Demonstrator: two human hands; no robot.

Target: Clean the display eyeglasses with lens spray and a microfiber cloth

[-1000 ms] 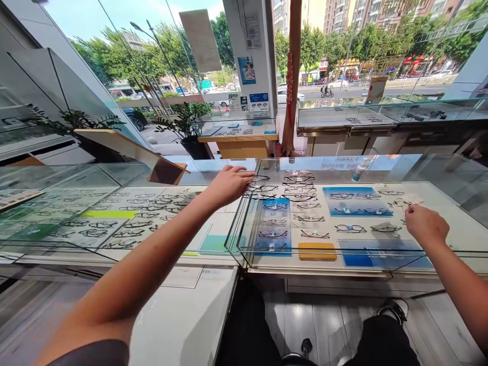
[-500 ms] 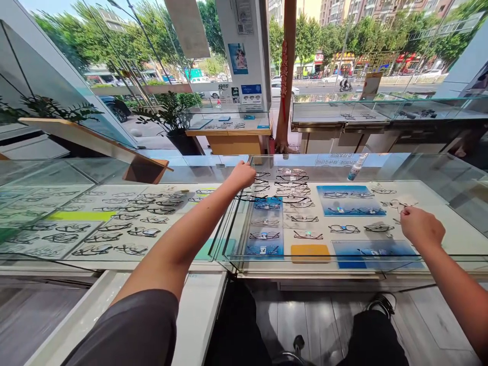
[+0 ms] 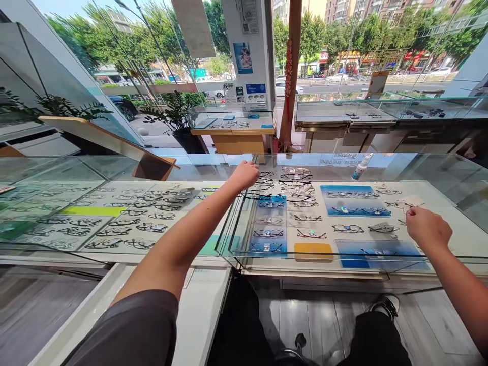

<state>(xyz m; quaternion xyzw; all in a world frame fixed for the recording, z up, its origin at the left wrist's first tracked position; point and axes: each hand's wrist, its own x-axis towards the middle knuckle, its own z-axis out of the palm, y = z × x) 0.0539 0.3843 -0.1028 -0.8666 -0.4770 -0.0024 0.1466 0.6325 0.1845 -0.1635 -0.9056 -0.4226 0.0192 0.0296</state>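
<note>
My left hand (image 3: 246,174) reaches across to the far side of the glass display case (image 3: 244,262), its fingers closed near the seam between two case sections. Beside it, dark-rimmed eyeglasses (image 3: 295,197) sit in a close column; I cannot tell whether they are on or under the glass. My right hand (image 3: 429,229) is over the right part of the case with its fingers curled together. Thin-rimmed eyeglasses (image 3: 404,204) show just past its fingertips. Whatever either hand grips is hidden or too small to make out.
A spray bottle (image 3: 360,168) stands toward the back of the case. Inside lie rows of eyeglasses, blue display sheets (image 3: 328,201) and a yellow-orange pad (image 3: 313,252). A wooden-edged board (image 3: 154,166) leans at the left. A white open drawer (image 3: 206,305) juts out below.
The whole view has shifted slightly, so the scene sits a little further right. Both hands keep nearly the same pose and place over the case.
</note>
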